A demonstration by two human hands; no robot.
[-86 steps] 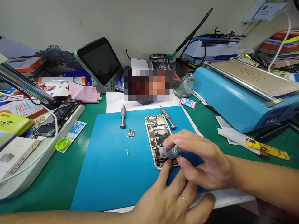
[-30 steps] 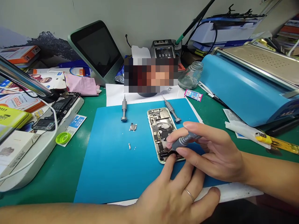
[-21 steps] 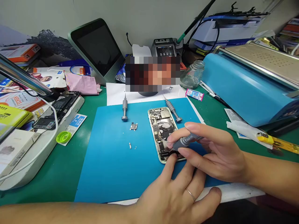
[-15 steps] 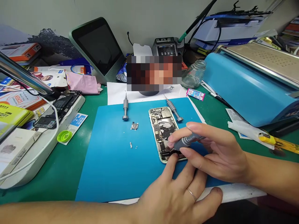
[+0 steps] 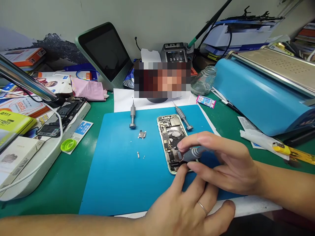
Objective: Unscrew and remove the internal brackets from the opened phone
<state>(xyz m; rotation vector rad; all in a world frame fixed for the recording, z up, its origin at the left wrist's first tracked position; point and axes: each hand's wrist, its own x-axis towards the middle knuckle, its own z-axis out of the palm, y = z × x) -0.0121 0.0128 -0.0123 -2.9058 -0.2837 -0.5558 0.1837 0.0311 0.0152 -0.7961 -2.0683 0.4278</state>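
Wall (image 5: 118, 14): pale grey, dark mountain picture (image 5: 59, 49) low at left. Table (image 5: 66, 177): green top, stretching back toward the wall. Screen (image 5: 105, 52) with dark face, tilted, back left; shiny metal pole (image 5: 27, 78) at far left. Control box (image 5: 174, 56) with lit display, back centre. Big blue machine (image 5: 256, 95) with metal top fills right side; stacked books (image 5: 307, 39) at far right. Light fairly even, highlights on the pole.
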